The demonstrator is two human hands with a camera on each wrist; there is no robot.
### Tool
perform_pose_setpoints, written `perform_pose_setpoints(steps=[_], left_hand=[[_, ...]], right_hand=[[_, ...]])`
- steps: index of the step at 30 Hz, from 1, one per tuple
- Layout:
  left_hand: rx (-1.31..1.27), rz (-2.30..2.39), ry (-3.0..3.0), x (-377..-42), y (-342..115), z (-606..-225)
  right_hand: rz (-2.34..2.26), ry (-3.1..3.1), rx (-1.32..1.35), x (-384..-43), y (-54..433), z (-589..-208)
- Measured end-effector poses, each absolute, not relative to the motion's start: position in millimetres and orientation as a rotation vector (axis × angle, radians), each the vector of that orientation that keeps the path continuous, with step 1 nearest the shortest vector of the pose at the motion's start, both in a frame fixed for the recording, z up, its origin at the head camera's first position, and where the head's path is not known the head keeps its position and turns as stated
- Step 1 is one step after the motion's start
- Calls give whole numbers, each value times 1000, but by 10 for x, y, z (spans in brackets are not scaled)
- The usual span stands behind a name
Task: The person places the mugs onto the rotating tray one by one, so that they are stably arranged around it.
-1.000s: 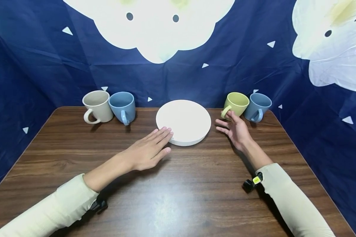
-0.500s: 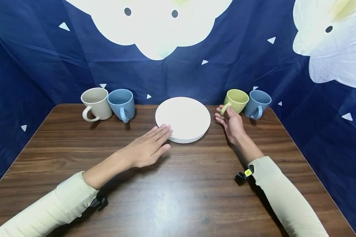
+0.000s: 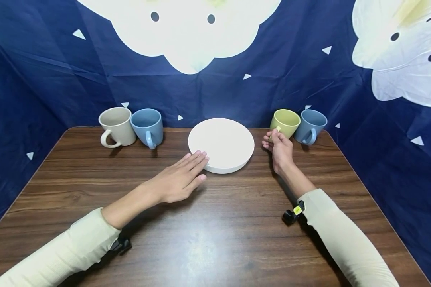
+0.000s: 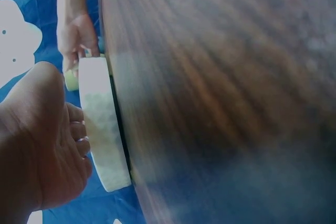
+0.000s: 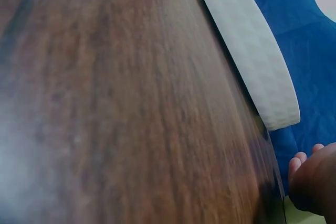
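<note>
A round white disc (image 3: pixel 222 143), flat-topped with a low side wall, lies at the middle back of the table. My left hand (image 3: pixel 177 181) stretches its straight fingers over the disc's front left edge. To the right, my right hand (image 3: pixel 281 151) pinches the handle of a yellow-green mug (image 3: pixel 287 121) between thumb and fingers. The mug stands upright, its lower part hidden behind that hand. In the left wrist view the disc's side (image 4: pixel 102 124) shows beside the left palm, with the right hand (image 4: pixel 77 38) beyond it at the mug.
A blue mug (image 3: pixel 311 126) stands right beside the yellow-green one. At the back left, a beige mug (image 3: pixel 117 126) and another blue mug (image 3: pixel 148 126) stand side by side. A dark blue curtain (image 3: pixel 136 85) hangs right behind the wooden table (image 3: pixel 215 223).
My right hand has moved in at the yellow-green mug, and its loose fingers and thumb have come together on the handle. The left hand stays at the disc.
</note>
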State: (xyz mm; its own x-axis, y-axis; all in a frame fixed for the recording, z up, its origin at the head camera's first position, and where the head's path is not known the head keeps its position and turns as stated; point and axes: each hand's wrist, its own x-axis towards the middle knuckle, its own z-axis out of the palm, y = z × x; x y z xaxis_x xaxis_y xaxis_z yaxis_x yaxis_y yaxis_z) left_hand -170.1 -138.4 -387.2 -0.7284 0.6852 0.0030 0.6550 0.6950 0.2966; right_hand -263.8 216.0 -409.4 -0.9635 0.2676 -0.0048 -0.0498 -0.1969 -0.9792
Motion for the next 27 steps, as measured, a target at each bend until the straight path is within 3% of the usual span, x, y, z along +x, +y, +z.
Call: perform_pose_setpoints(steps=[27], left_hand=[[1117,442,2786,-1713,-1405,-3899]], right_hand=[[2356,-1648,-157,-2457,2403,-4139]])
